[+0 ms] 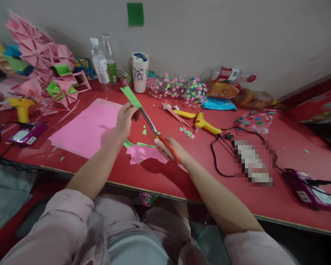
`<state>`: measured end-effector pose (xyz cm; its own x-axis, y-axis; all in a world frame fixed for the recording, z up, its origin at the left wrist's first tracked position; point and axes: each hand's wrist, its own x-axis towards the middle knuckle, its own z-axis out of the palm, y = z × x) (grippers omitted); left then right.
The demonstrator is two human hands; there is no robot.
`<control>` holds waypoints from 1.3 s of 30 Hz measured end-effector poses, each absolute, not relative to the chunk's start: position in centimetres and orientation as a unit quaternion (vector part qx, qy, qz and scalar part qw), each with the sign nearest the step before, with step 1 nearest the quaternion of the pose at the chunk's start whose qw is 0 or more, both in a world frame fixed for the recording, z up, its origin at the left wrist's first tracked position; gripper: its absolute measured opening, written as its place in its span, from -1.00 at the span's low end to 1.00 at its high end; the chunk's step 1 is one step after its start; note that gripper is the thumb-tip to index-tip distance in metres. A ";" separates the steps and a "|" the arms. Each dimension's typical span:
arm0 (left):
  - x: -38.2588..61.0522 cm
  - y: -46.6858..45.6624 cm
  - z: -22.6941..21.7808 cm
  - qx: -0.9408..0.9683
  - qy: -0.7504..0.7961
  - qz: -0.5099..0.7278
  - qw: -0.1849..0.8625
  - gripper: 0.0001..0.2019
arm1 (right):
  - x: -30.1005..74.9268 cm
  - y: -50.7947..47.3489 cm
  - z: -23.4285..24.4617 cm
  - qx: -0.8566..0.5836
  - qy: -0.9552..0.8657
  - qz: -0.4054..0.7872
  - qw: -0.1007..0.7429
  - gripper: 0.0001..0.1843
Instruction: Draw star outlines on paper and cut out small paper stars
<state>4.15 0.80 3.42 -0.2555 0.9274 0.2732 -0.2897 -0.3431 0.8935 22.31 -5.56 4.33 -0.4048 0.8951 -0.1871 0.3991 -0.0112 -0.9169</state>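
Above the red table, my left hand (127, 118) pinches a strip of green paper (131, 96) near its lower end. My right hand (165, 148) is wrapped round the orange handles of a pair of scissors (148, 119). The blades point up and left and meet the strip's lower end beside my left fingers. Whether they are cutting into it I cannot tell. Below the scissors lie pink paper scraps (146, 154) with green pieces under them. Sheets of pink paper (85, 127) are stacked to the left, partly behind my left forearm.
Yellow glue guns lie at right (208, 124) and left (22, 107), with cords and purple power strips (306, 189). A white tumbler (140, 75), bottles (99, 64) and bags of paper stars (179, 88) line the wall. Pink folded-paper shapes (37, 49) pile up at far left.
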 end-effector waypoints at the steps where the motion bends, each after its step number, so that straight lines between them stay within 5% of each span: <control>1: 4.1 0.8 3.4 0.433 0.375 0.694 0.436 -0.88 | 22.3 -5.5 4.3 -0.489 -0.661 0.516 0.242 -0.54; 39: 3.5 0.8 3.3 0.469 0.364 0.664 0.454 -0.96 | 22.6 -5.6 4.2 -0.447 -0.636 0.579 0.248 -0.52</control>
<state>3.53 0.83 3.33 -0.1474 0.9445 0.2935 -0.2620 -0.3235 0.9092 22.55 -5.58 4.16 -0.4781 0.8548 -0.2021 0.2815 -0.0688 -0.9571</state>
